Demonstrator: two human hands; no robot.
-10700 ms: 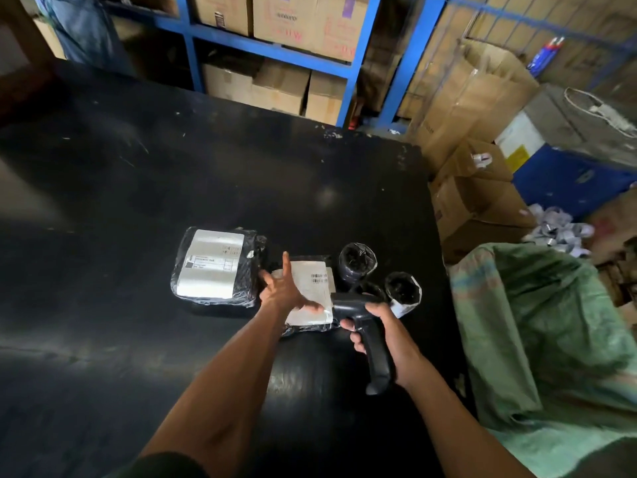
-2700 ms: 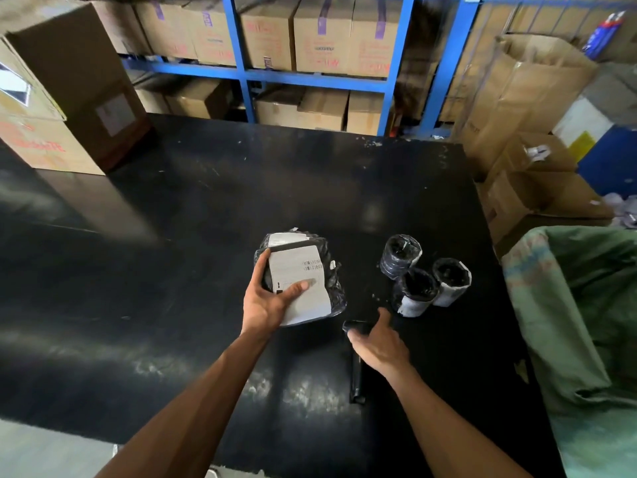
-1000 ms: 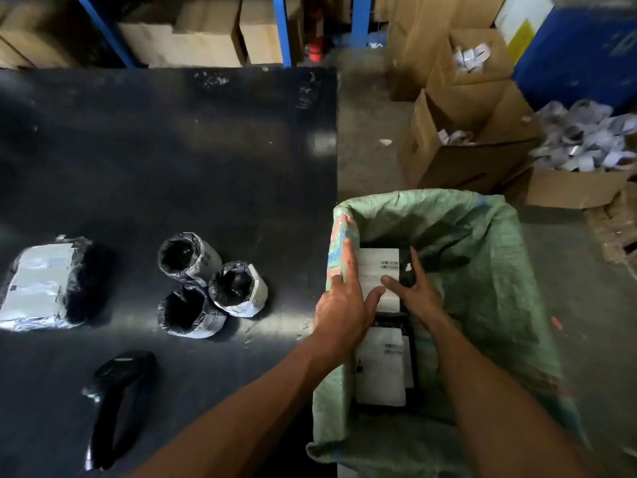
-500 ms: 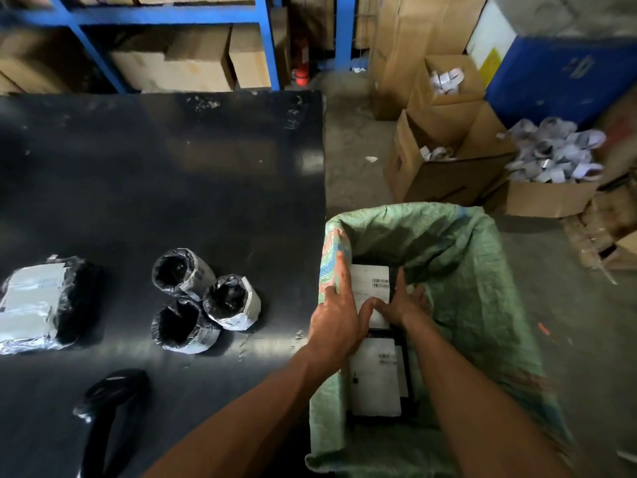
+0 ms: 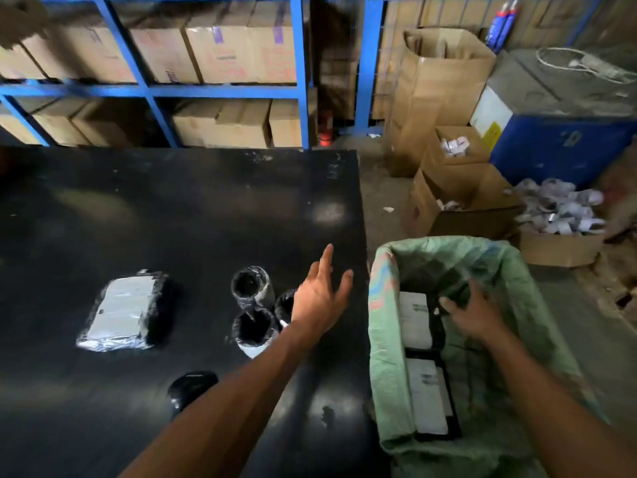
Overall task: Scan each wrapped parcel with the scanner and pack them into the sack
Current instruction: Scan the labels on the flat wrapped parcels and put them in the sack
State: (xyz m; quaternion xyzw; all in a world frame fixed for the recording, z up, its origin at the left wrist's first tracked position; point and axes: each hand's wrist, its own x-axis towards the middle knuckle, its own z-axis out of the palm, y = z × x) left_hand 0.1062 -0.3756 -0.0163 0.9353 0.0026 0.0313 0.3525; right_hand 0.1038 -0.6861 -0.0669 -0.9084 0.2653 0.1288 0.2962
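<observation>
Packing step judged nearly done: two flat parcels (image 5: 415, 320) seen laid in sack (image 5: 382, 343) beside table (image 5: 172, 208). Right hand (image 5: 474, 313) held inside sack; grip could not be told. Left hand (image 5: 319, 298) spread, empty, over three rolls (image 5: 253, 288). Next, scanner (image 5: 191, 388) to be gripped, flat parcel (image 5: 122, 313) scanned. Blue shelving (image 5: 300, 91), cartons behind.

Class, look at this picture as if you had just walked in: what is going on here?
A person is packing wrapped parcels into a green sack beside a black table. The right hand is inside the sack, where two labelled parcels lie. The left hand, open and empty, hovers over the table. On the table: a flat wrapped parcel, three small round ones and the scanner, lying unheld.
</observation>
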